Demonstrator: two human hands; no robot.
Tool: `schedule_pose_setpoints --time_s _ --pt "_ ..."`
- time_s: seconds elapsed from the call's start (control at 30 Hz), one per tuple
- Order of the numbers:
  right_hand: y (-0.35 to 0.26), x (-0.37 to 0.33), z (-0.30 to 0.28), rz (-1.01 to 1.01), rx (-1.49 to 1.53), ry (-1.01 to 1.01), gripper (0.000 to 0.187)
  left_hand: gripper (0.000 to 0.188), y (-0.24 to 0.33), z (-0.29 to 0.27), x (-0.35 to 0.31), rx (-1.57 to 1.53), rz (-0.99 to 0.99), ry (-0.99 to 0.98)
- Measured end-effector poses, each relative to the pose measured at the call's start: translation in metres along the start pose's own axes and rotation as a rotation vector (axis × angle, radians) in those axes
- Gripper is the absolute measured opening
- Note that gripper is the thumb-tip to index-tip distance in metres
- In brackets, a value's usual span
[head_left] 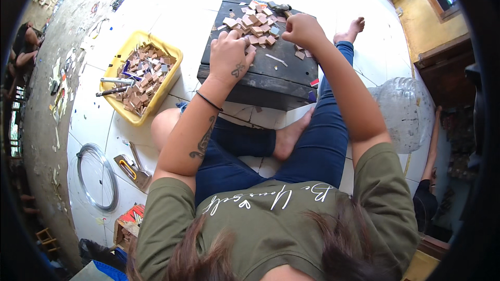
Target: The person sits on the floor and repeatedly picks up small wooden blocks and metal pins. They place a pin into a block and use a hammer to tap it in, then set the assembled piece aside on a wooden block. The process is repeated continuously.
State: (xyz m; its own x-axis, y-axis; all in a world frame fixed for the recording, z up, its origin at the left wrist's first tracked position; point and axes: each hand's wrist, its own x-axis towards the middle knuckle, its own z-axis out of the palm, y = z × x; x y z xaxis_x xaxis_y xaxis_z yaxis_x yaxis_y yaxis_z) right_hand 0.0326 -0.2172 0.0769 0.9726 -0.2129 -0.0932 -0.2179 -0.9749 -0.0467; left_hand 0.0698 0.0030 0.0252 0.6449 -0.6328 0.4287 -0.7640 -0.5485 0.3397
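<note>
I sit on a white tiled floor with a dark wooden block [271, 67] in front of me. A heap of small pinkish-brown tile pieces [254, 25] lies on its far half. My left hand [229, 56] rests palm down at the near edge of the heap, fingers touching the pieces. My right hand [301, 30] is closed around the handle of a hammer [279, 8], whose dark head lies at the block's far edge. A white sliver [275, 60] lies on the block between my hands.
A yellow plastic tub [121, 108] of tile pieces, with pliers [112, 91] in it, stands to my left. A wire coil [96, 177], a metal tool [133, 169] and a small box [130, 218] lie nearer. A clear plastic jug [403, 112] sits right. People sit at both sides.
</note>
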Motion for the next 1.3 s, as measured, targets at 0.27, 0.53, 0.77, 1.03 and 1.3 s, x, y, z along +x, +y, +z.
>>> schedule_pose_setpoints --time_s 0.27,0.53,0.77,1.03,1.3 --pt "0.008 -0.078 0.035 -0.038 1.392 0.15 0.033 0.015 0.023 0.008 -0.026 -0.72 -0.093 0.072" --pt "-0.014 -0.105 0.059 -0.013 1.433 0.26 0.014 0.014 0.038 0.019 -0.049 -0.536 0.014 0.102" --pt "-0.026 -0.112 0.052 -0.167 1.066 0.398 0.011 0.012 0.035 0.025 -0.048 -0.567 -0.002 0.126" --pt "-0.031 -0.108 0.053 -0.203 0.977 0.475 0.012 0.011 0.035 0.025 -0.049 -0.537 0.006 0.134" --pt "-0.033 -0.107 0.046 -0.256 0.894 0.456 0.01 0.009 0.035 0.024 -0.049 -0.526 0.028 0.145"
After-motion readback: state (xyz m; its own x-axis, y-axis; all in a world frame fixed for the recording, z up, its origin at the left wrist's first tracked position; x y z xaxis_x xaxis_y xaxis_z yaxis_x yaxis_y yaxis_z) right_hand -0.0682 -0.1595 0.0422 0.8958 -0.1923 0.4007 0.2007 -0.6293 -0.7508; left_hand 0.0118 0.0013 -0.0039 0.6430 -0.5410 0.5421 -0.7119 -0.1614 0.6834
